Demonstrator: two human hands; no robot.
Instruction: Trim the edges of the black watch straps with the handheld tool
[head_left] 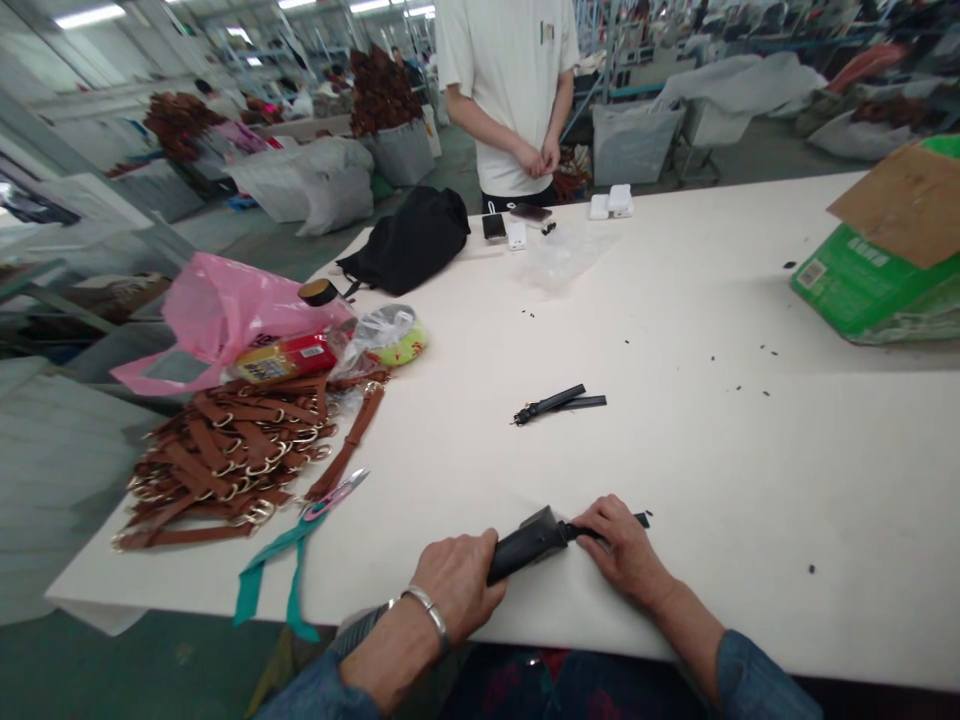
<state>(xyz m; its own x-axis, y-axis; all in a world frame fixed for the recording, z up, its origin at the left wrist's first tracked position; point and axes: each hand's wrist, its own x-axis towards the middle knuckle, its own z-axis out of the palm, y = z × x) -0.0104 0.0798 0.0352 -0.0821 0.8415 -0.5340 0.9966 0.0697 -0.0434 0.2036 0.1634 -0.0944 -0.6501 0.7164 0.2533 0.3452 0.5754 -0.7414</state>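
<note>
Left hand (457, 580): grip wrapped around the handle of a black punch tool (525, 545) lying at the near edge of the white counter (750, 480). Right hand (622, 548): grip pinching a black strap (637, 520) fed into the tool's head. Finished black strap pieces (559, 403) lie farther out; brown straps (232, 455) and scissors (334, 495) to the left.

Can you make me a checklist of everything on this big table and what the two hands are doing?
Surface: white table, dotted with small black scraps.
Job's things: black tool with a black strap fed into it; finished black strap pieces farther out.
Clutter: brown buckled straps, pink bag, scissors, black bag, green box.
Grippers: left hand grips the tool; right hand pinches the strap.
Cables: nothing seen.
Surroundings: a person in a white shirt stands opposite; sacks behind.
</note>
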